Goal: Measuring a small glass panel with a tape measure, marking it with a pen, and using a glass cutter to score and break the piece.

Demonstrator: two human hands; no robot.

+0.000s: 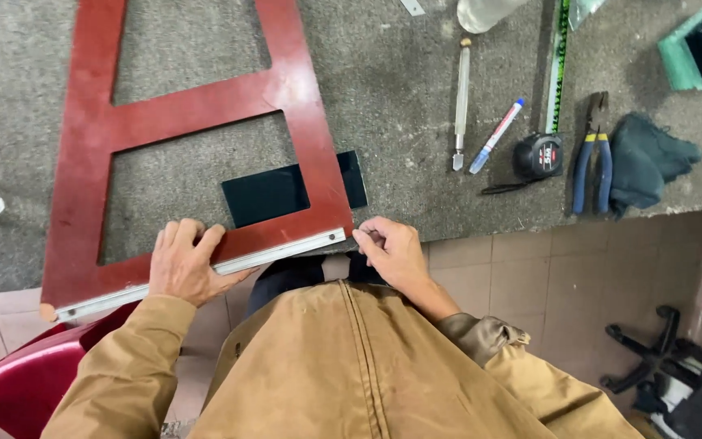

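My left hand [186, 264] lies flat with its fingers [191, 236] spread and pressed down on the near rail of the red wooden frame [197, 110], just where a pale metal strip [205, 272] runs along that rail's edge. My right hand [392, 254] sits at the strip's right end, fingers curled together at the table edge; whether they pinch anything there I cannot tell. The frame's near rail runs long from lower left to upper right, so my two hands bracket it, left on top of it, right just off its end. Just beyond the rail, partly under the frame's right upright, lies a dark rectangular sheet [270, 193] on the grey carpeted table [400, 89], about midway between my hands and slightly nearer the right. Further right and well apart lie a glass cutter [461, 102], a marker pen [497, 135], a tape measure [539, 155], blue-handled pliers [592, 154] and a dark cloth [650, 158].
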